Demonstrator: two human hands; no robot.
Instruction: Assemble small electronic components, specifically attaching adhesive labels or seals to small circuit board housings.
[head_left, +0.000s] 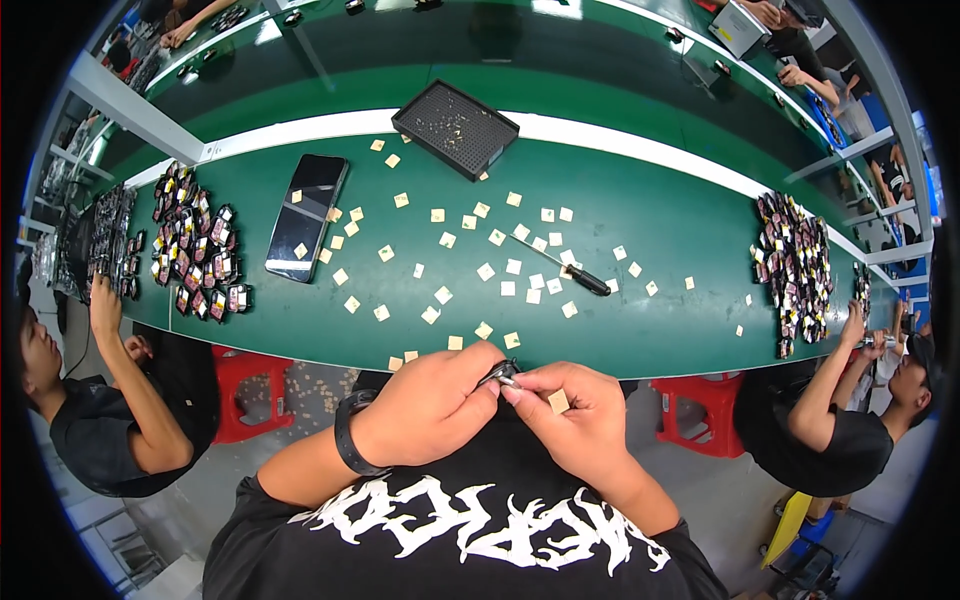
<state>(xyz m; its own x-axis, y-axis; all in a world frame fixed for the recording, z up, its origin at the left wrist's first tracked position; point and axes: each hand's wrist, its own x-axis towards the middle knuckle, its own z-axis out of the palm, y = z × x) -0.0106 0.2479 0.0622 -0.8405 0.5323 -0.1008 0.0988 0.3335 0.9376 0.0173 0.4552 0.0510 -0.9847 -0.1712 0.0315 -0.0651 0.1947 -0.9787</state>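
My left hand (430,405) and my right hand (572,412) meet close to my chest, just below the green table's near edge (640,362). Both pinch a small dark part with a metal tip (499,376) between their fingertips. A small tan square sticker (558,401) clings to the back of a right-hand finger. A black band (345,432) wraps my left wrist. Many more tan square stickers (486,271) lie scattered over the table in front of me, with a black-handled screwdriver (572,273) among them.
A dark phone (306,215) lies left of centre, and a black perforated tray (455,127) stands at the back. Heaps of small dark parts lie at the left (195,260) and the right (795,265). Seated people work at both sides (110,400) (840,410). Red stools stand underneath.
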